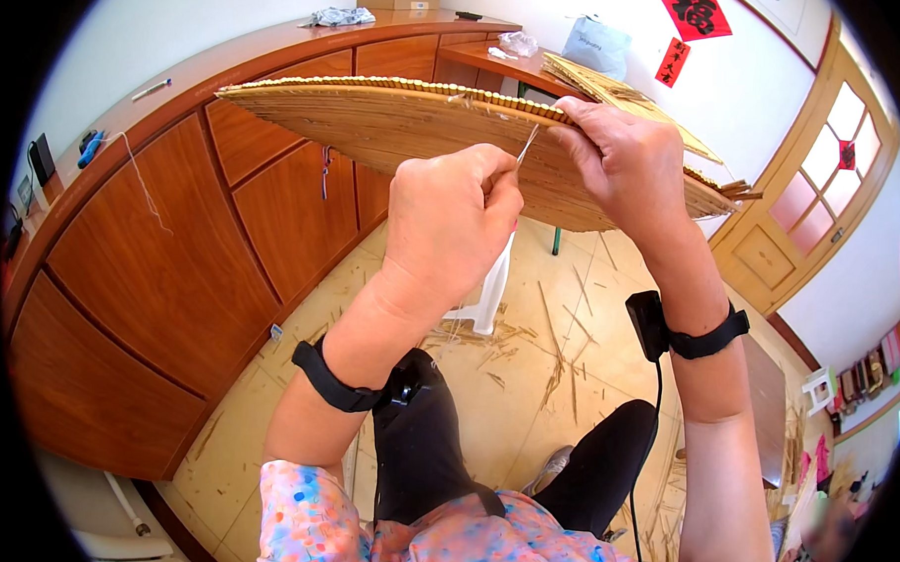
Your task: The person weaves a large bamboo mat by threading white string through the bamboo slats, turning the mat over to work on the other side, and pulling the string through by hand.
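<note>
A large brown panel of thin reed or straw stalks [365, 125] stretches across in front of me, with a bound, ridged rim along its top edge. My left hand [453, 221] is closed in a pinch below that rim, holding a thin pale strand of thread [529, 141] that runs up to the rim. Its fingertips are partly hidden, so a needle cannot be made out. My right hand [624, 156] grips the rim just right of the strand, thumb on the near face and fingers over the top.
Behind the panel runs a long wooden cabinet [160, 222], with blue-handled scissors or a tool [90, 147] on top. Another reed piece [632, 101] leans at the back right, near a pale blue bag [597, 46]. Stalk scraps [552, 372] litter the tiled floor around a white plastic leg [490, 289].
</note>
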